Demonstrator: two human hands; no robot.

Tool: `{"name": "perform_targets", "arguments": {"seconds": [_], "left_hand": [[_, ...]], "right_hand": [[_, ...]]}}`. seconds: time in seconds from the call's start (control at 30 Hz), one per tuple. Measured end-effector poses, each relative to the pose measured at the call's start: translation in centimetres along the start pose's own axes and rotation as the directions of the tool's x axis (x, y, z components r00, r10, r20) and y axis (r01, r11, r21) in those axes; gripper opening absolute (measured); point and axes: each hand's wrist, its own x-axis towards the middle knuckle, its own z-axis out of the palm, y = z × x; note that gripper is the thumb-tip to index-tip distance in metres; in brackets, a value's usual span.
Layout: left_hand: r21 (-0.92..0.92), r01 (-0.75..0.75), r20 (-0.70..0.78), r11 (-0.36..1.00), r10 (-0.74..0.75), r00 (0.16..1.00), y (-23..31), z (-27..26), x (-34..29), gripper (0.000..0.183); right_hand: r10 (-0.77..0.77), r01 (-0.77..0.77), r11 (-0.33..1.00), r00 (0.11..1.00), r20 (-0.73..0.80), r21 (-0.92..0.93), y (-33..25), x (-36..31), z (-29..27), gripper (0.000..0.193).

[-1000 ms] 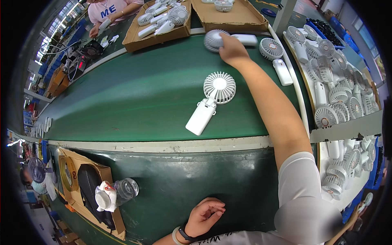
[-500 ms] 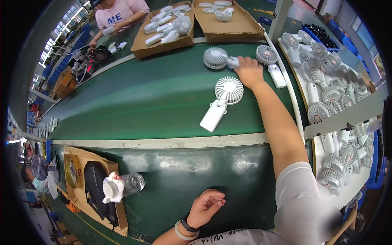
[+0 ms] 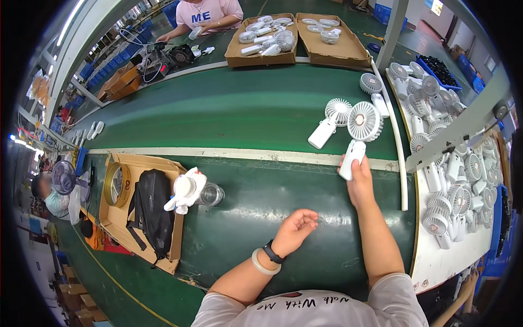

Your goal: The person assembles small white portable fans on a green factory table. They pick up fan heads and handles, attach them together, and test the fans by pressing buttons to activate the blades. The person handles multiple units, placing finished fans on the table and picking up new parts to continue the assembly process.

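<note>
My right hand (image 3: 360, 182) grips a white handheld fan (image 3: 365, 121) by its handle, with the round fan head pointing away from me. This fan is held over the near edge of the green conveyor belt, and its head overlaps the view of a second white fan (image 3: 322, 132) lying on the belt. A third fan (image 3: 371, 83) lies farther off, by the belt's right side. Above the dark green work surface, my left hand (image 3: 296, 231) is empty, its fingers loosely bent and apart from the thumb. A dark band and a pale one circle that wrist.
To the right, a white table (image 3: 436, 267) carries many fans. At left are a cardboard tray (image 3: 174, 256) with a black pouch (image 3: 152, 212) and tape roll (image 3: 116, 184), and a clear bottle (image 3: 211, 194). Across the belt, cardboard trays (image 3: 332, 54) hold fans; a person works there.
My right hand has drawn the fan from the belt's far part back toward me and raised its head. My left hand stays empty near the body. The whole view has shifted.
</note>
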Motion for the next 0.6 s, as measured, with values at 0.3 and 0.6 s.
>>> {"name": "perform_targets", "arguments": {"seconds": [0.3, 0.6], "left_hand": [[-0.047, -0.036, -0.113, 0.998, 0.031, 0.993, 1.7, 1.4, 0.2, 0.039], [0.27, -0.137, -0.075, 0.953, 0.163, 0.984, 1.7, 1.5, -0.5, 0.045]], "right_hand": [[0.233, -0.27, 0.961, 0.905, 0.357, 0.057, -0.5, -4.9, 2.7, 0.051], [0.413, -0.399, 0.91, 0.837, 0.359, -0.115, -0.4, -6.5, 3.9, 0.052]]}}
